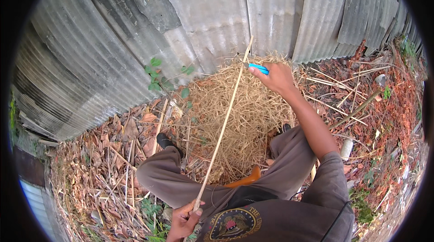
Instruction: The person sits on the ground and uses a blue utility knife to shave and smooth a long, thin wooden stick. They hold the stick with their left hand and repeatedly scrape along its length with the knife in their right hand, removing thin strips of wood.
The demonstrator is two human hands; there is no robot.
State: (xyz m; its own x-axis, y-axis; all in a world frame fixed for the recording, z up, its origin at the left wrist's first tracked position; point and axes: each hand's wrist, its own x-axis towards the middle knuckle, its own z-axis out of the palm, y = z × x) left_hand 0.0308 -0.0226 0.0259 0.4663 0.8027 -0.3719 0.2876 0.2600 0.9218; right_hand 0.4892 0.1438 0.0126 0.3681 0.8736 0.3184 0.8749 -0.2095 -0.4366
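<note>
A long, thin pale strip (pixel 226 122), which looks like split bamboo or cane, slants up and away from my lap. Near its lower end, my left hand (pixel 183 222) is closed around it by my left thigh. My right hand (pixel 279 78) grips the bright blue handle of a knife (pixel 259 68) close to the strip's far end. The knife's dark blade lies at the strip and shows only in part. Under the strip, between my spread legs, is a heap of curly straw-coloured shavings (pixel 248 120).
A corrugated metal fence (pixel 212 16) stands just beyond the heap. A leafy green plant (pixel 154 75) grows at its foot. Dry leaves (pixel 131 131) and loose sticks (pixel 339 84) litter both sides. Something smooth and orange-brown (pixel 247 178) shows between my thighs.
</note>
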